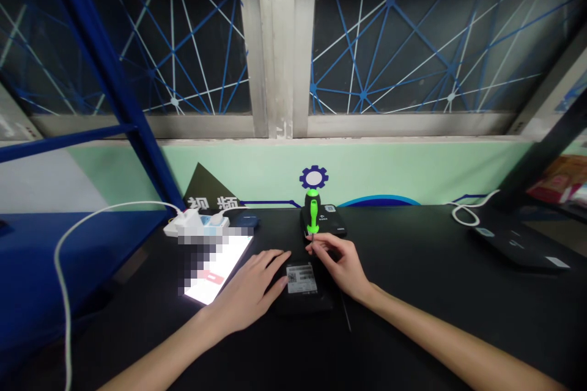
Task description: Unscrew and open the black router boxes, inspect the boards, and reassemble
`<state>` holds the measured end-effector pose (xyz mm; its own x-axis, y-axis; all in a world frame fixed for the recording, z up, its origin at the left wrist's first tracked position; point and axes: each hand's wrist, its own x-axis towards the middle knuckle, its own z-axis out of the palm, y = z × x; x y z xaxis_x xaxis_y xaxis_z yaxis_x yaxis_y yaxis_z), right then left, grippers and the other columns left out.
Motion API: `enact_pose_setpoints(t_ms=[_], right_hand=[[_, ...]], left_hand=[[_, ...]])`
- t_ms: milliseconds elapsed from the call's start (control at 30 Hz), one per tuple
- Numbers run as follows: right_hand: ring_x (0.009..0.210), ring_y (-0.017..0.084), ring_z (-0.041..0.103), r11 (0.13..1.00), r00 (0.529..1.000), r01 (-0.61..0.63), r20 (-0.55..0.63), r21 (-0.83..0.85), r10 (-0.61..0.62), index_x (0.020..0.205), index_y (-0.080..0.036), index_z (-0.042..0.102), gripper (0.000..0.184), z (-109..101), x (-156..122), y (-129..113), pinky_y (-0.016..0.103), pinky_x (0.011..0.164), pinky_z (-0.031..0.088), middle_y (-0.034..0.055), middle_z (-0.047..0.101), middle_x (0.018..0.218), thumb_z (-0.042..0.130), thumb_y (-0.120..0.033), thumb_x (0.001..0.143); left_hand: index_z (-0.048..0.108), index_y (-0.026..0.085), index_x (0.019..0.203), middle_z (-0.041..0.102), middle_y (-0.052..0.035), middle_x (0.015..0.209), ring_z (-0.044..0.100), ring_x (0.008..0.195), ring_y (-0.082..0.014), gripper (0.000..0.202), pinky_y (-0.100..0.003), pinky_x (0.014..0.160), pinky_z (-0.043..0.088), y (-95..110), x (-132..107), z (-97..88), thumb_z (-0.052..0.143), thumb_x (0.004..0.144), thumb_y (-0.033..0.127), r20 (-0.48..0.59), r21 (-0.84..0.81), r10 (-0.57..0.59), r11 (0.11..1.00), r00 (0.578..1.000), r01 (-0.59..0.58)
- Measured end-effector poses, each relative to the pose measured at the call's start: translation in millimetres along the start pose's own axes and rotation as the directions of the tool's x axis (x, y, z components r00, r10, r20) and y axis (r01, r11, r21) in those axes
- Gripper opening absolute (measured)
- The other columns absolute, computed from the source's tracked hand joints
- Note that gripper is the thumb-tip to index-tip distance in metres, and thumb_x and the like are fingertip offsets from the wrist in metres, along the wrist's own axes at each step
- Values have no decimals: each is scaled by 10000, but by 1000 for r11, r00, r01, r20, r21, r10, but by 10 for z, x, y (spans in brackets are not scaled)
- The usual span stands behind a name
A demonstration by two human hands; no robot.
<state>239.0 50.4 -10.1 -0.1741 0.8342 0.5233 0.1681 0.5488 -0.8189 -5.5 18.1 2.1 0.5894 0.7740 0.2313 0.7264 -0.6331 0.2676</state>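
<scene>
A flat black device lies on the black table with a white barcode sticker facing up. My left hand rests palm down, its fingers lying on the device's left side. My right hand pinches a green-handled screwdriver between thumb and fingers. The screwdriver stands nearly upright, and my fingers hide its shaft and tip. Behind it lies a second black box with a small label.
A white power strip with plugged-in cables and a lit, blurred phone lie to the left. A white cable runs off left. A black flat unit lies right. A blue metal shelf frame rises at left.
</scene>
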Motion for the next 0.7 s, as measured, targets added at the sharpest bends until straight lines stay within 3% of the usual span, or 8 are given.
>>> enact_pose_setpoints(t_ms=[400, 700], right_hand=[[734, 199, 716, 1000, 998, -10, -61, 13, 10, 961, -186, 684, 212, 15, 22, 17, 294, 688, 585, 61, 748, 824, 692, -388, 899], [767, 199, 718, 1000, 1000, -15, 28, -9, 15, 1063, -180, 705, 253, -4, 6, -26, 313, 731, 581, 75, 764, 869, 583, -382, 971]], left_hand=[[336, 306, 1523, 494, -53, 1462, 500, 1305, -257, 457, -422, 1084, 410, -27, -9, 17, 372, 1082, 420, -1, -7, 4, 1000, 1000, -4], [329, 319, 1529, 502, -52, 1459, 513, 1294, -261, 460, -430, 1079, 415, -6, -3, 0, 373, 1083, 418, 0, -7, 4, 1000, 1000, -4]])
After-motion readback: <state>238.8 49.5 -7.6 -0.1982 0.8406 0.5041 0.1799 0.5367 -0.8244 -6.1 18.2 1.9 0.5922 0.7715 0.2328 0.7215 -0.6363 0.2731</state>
